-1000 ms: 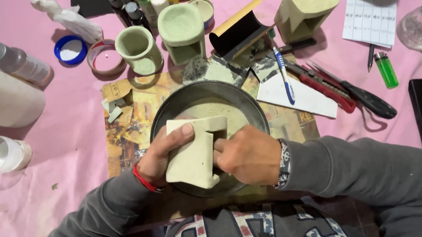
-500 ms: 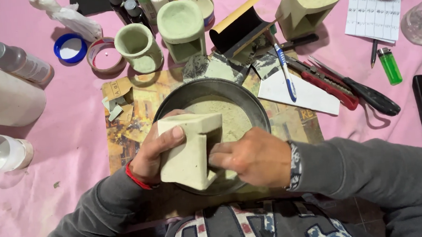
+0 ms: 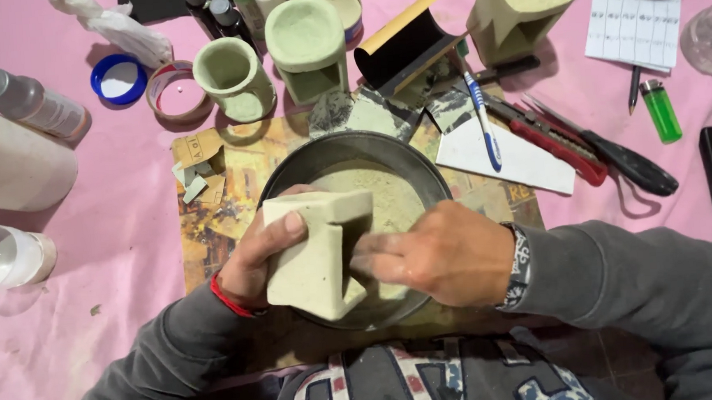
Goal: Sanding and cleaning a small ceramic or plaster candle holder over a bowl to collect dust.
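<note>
Gripping pale block (image 3: pixel 314 256) with left hand (image 3: pixel 261 259), right hand (image 3: pixel 442 252) fingers rubbing its edge, over pan (image 3: pixel 419 159)

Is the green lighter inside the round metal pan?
No, the green lighter lies on the pink tablecloth at the right, well apart from the round metal pan.

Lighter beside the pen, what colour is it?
The lighter is bright green with a silver top; head view shows it best.
</note>
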